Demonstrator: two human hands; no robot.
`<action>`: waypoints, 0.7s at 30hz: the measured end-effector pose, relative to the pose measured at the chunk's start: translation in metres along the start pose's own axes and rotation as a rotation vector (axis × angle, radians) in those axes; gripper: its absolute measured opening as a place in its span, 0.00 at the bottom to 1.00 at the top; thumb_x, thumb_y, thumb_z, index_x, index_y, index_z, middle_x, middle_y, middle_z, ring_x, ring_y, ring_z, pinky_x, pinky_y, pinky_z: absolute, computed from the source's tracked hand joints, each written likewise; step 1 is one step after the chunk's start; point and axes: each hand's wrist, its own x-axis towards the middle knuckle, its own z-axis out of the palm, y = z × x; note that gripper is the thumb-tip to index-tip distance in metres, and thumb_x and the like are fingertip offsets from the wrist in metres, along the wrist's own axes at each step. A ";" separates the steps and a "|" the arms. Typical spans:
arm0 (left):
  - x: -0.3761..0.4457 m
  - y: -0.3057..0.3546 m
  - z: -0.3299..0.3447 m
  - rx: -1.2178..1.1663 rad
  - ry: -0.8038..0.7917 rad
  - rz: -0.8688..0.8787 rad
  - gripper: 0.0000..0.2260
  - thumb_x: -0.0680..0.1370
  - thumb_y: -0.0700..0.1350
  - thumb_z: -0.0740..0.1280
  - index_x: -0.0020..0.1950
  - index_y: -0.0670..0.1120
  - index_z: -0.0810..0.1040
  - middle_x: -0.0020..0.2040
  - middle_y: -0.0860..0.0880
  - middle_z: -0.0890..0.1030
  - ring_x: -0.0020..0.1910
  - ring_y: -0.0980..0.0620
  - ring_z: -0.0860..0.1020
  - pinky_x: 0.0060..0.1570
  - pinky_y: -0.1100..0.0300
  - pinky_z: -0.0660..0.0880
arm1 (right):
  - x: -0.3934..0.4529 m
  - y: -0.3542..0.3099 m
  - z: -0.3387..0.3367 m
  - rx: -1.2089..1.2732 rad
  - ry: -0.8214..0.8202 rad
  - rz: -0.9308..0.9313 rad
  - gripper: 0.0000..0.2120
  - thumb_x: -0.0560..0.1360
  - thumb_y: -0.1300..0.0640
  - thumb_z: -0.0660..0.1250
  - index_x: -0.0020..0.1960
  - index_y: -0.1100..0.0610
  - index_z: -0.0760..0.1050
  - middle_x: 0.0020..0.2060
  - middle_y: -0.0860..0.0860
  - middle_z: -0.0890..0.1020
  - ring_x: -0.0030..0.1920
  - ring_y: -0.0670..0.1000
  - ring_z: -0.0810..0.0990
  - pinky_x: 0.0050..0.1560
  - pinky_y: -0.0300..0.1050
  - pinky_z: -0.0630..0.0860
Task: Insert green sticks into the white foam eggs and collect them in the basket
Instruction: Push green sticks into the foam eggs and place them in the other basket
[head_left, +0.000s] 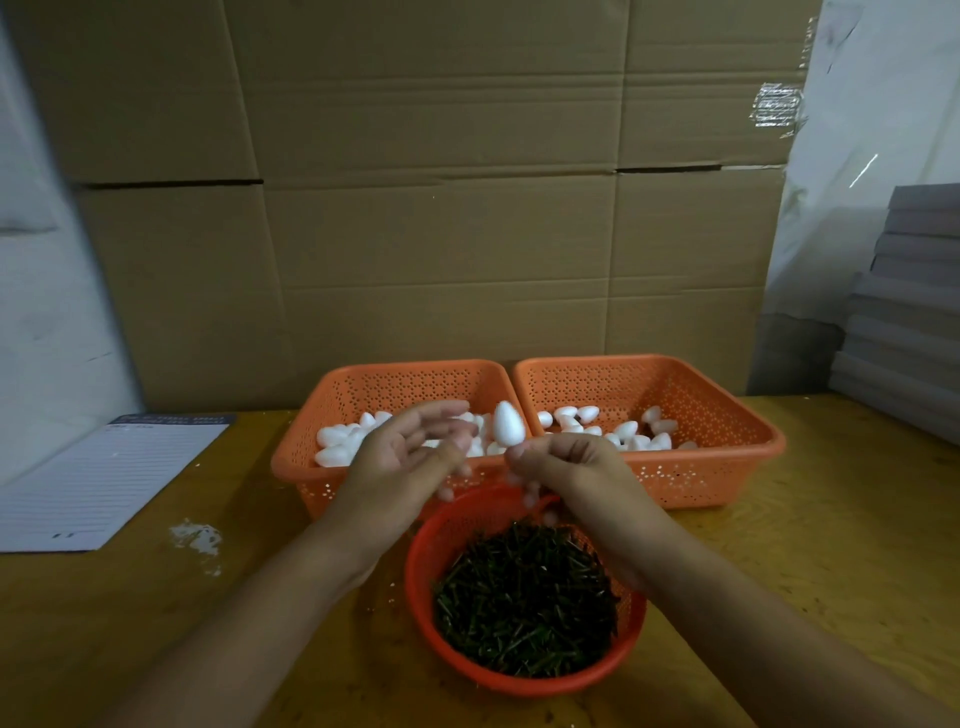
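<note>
Now right hand (558, 460) — pinching egg (507, 423)

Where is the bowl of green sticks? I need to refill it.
In the head view, the round red bowl sits at the table's near edge, centre, under the right hand, just in front of the two orange baskets.

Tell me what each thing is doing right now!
left hand: open, empty
right hand: pinching one egg
foam egg: held upright
left basket: holds many eggs
right basket: holds fewer eggs
round bowl: full of green sticks
</note>
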 end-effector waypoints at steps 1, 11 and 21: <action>0.003 0.001 -0.004 -0.001 0.054 -0.001 0.10 0.78 0.47 0.69 0.60 0.54 0.80 0.54 0.54 0.85 0.43 0.56 0.83 0.38 0.63 0.79 | 0.002 -0.002 -0.005 0.043 0.045 0.021 0.09 0.78 0.57 0.68 0.40 0.56 0.82 0.32 0.50 0.81 0.31 0.45 0.76 0.29 0.37 0.71; 0.030 -0.014 -0.052 0.292 0.314 0.039 0.13 0.80 0.40 0.66 0.51 0.60 0.81 0.49 0.60 0.85 0.46 0.59 0.83 0.50 0.50 0.81 | 0.023 -0.006 -0.061 0.353 0.398 0.186 0.08 0.79 0.57 0.66 0.53 0.61 0.79 0.34 0.49 0.84 0.28 0.44 0.78 0.25 0.35 0.71; 0.035 -0.015 -0.052 0.593 0.176 0.013 0.06 0.75 0.52 0.65 0.48 0.63 0.78 0.48 0.68 0.81 0.47 0.65 0.79 0.53 0.54 0.78 | 0.016 -0.016 -0.051 0.140 0.240 0.187 0.08 0.79 0.61 0.66 0.55 0.61 0.81 0.38 0.51 0.85 0.33 0.46 0.80 0.29 0.38 0.72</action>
